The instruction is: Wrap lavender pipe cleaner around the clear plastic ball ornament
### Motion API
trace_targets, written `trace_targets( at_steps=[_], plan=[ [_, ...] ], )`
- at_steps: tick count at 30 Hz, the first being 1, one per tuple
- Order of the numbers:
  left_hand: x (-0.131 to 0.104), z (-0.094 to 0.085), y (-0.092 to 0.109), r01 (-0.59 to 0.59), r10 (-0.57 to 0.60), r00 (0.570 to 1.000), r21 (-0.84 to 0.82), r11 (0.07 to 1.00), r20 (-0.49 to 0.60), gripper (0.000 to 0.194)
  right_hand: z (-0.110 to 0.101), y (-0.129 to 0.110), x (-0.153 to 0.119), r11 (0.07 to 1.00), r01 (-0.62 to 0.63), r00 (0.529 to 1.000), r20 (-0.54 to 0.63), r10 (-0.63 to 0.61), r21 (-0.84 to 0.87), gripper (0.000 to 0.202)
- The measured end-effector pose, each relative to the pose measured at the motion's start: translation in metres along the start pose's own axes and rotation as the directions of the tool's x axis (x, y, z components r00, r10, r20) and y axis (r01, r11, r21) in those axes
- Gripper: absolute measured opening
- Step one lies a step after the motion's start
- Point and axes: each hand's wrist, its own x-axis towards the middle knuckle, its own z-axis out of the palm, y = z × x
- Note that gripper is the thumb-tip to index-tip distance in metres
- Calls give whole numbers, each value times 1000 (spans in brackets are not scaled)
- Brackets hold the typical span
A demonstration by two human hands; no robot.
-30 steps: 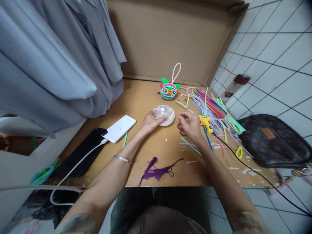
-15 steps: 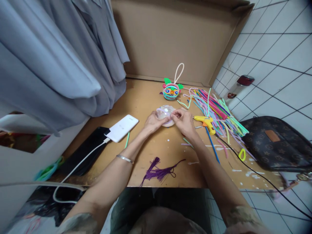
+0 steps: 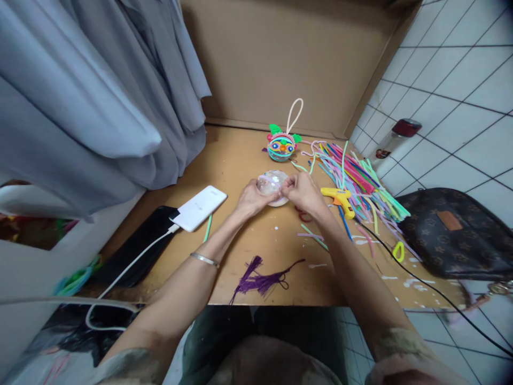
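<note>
A clear round ball (image 3: 273, 182) with a lilac strip across it is held just above or on the table, near its middle. My left hand (image 3: 253, 198) wraps around its left side, thumb along the near edge. At the ball's right side, the fingertips of my right hand (image 3: 298, 188) are pinched together against it; whatever they grip is hidden. Behind the ball stands a finished-looking animal-face ball (image 3: 281, 147) with green ears, round eyes and a white loop. A yellow glue gun (image 3: 339, 200) lies to the right of my right hand.
Colourful pipe cleaners (image 3: 360, 176) are heaped at the right, beside a brown patterned bag (image 3: 460, 232). Purple tassels (image 3: 260, 278) lie near the front edge. A white power bank or phone (image 3: 200, 208) with a cable is at the left. Red scissor-like handles (image 3: 303, 215) show beside my right wrist.
My right forearm has shifted slightly right, uncovering the red handles beside the wrist. Both hands stay on the clear ball. The camera view has tilted slightly.
</note>
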Motion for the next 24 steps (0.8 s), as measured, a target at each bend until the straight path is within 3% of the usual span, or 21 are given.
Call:
trace_targets(
  at_steps=[9,13,18,24],
  plan=[
    [4,1,-4,7,-7,1000,-14,1000,-7,82,1,1,3,999,-17,999,44,15,42,10],
    [5,2,-6,4,-4,1000,-32,999,-11,82,8,13,6,990,86,996,27,-90,115,9],
    [8,3,-12,-50,48,999,-84,995,-20,85,18,30,13,927,316,946,-135,-294,203,4],
    [17,4,-26,-107,111,994,-179,978,12,84,24,37,19,888,342,940,-130,-317,308,4]
  ],
)
